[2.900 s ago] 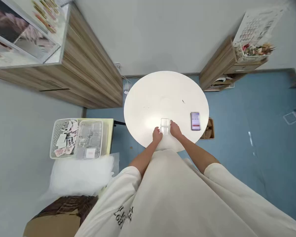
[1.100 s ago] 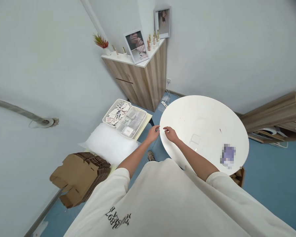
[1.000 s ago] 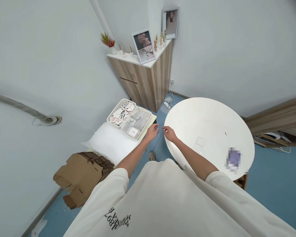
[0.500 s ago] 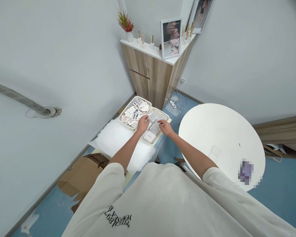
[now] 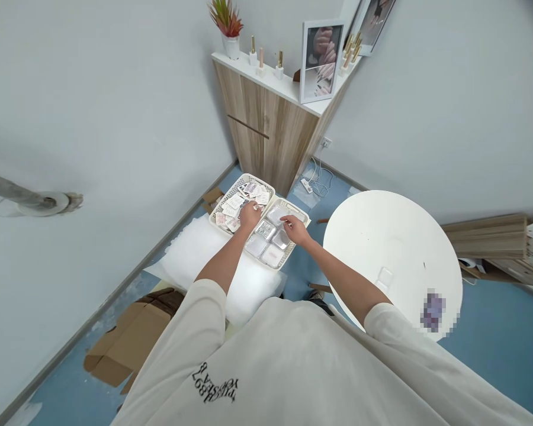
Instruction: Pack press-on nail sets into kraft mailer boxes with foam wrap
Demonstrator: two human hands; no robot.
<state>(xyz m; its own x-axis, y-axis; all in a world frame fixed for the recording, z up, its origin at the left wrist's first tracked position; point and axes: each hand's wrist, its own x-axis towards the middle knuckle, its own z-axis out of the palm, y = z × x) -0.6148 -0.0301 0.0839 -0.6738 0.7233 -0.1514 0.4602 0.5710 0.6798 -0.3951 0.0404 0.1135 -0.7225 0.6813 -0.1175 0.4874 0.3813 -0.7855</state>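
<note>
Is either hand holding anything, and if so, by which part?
Cannot be told: the left hand is at the cards and the right hand at the clear boxes, but any grip is too small to see.

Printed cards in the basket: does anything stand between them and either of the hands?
For the left hand, nothing visible: it is right over the cards, though I can't tell whether it touches any. For the right hand, by the clear boxes, the left hand and the card basket's rim lie between.
</note>
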